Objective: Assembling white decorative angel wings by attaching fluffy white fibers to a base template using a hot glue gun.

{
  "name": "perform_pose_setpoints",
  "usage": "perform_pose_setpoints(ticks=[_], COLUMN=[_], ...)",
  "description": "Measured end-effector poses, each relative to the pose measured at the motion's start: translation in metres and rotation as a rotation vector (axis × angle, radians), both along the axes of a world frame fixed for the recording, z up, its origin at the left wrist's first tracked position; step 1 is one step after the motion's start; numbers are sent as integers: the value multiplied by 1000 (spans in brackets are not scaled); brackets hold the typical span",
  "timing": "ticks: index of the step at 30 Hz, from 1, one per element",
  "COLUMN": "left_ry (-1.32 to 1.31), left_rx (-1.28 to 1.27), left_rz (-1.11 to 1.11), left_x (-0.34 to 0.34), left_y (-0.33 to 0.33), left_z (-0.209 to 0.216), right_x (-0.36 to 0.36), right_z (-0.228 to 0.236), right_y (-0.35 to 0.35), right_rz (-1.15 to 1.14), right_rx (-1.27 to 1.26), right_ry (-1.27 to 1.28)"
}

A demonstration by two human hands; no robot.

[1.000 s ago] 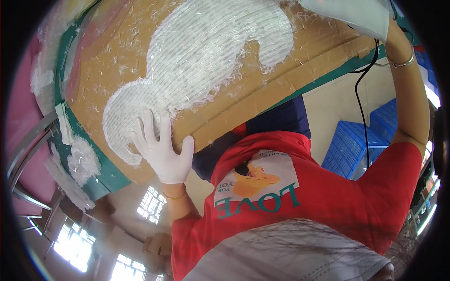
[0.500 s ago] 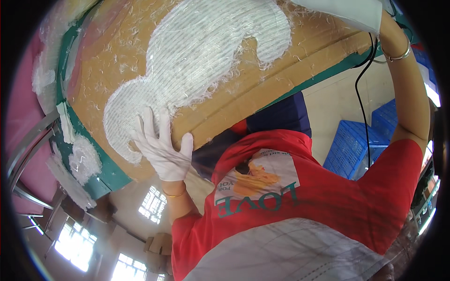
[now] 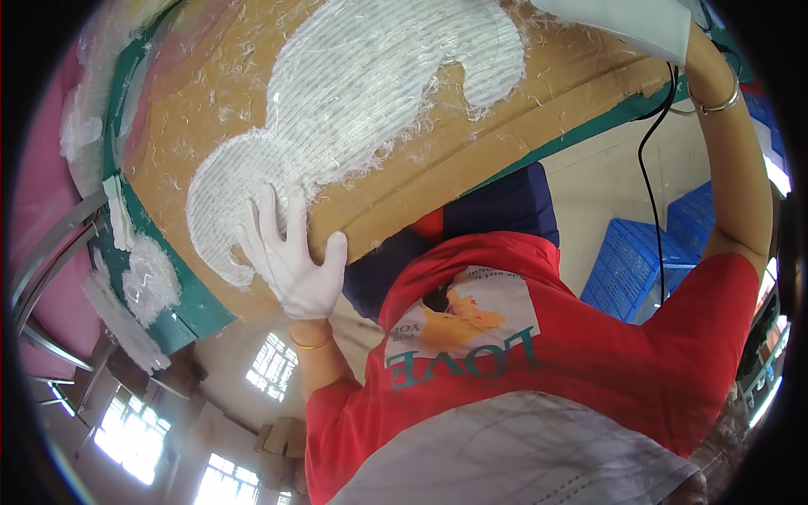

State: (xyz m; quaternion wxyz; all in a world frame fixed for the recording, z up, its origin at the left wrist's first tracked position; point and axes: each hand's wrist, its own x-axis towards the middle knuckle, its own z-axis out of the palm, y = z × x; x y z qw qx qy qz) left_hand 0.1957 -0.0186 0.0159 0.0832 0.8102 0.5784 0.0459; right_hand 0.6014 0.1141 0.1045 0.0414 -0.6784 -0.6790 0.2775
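Head view: pressing the white fibre patch onto the brown board.
Our left hand lies flat, fingers spread, on the patch's lower lobe; even pressure outward toward the frayed edges seems best. Our right hand (gloved, mostly cropped) meets the board's far edge, and we cannot tell its grip.

Blue crates beside board

Bright, even daylight comes through the windows, which are blown out white. The centre is sharp; fisheye bending curves edges toward a black rim. Glare whitens the far right edge.
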Motion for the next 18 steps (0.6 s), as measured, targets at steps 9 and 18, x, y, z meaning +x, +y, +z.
perform_pose_setpoints(ticks=[9,18], left_ry=[17,25], left_rx=[14,7], left_rz=[-8,-13], left_x=[1,0], left_y=[-1,-2], left_z=[1,1], right_x=[-9,-11], right_z=[11,10], right_y=[-7,-11], right_rz=[-89,-83], right_rx=[-87,-32], right_ry=[-241,-143])
